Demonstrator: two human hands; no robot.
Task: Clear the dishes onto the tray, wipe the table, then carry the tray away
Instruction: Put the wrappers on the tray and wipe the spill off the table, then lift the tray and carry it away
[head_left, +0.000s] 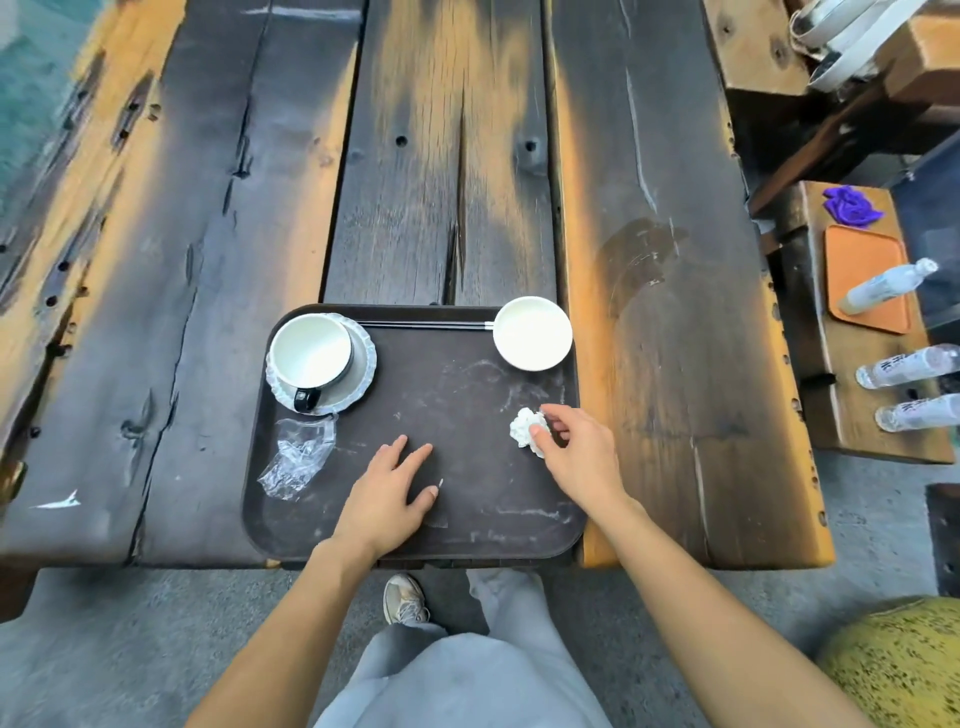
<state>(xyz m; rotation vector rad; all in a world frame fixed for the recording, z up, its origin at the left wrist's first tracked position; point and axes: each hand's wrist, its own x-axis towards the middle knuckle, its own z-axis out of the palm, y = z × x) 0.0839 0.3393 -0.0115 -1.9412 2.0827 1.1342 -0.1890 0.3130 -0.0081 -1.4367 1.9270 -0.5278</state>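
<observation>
A dark brown tray (467, 530) lies at the near edge of the wooden table (208, 234). On its far left a white cup (310, 353) with a black handle stands on a pale saucer (363, 364). A white bowl (532, 332) is at the far right corner, with black chopsticks (426, 326) lying along the far rim. Crumpled clear plastic (296, 460) lies at the near left. My left hand (389, 493) rests flat on the tray, fingers apart. My right hand (576, 452) pinches a crumpled white tissue (524, 428) just above the tray's right side.
A damp smear (639, 260) marks the table right of the tray. A side bench at the right holds an orange tray (865, 275), a purple cloth (852, 207) and three water bottles (906, 366). A yellow-green round object (898, 665) sits on the floor at lower right.
</observation>
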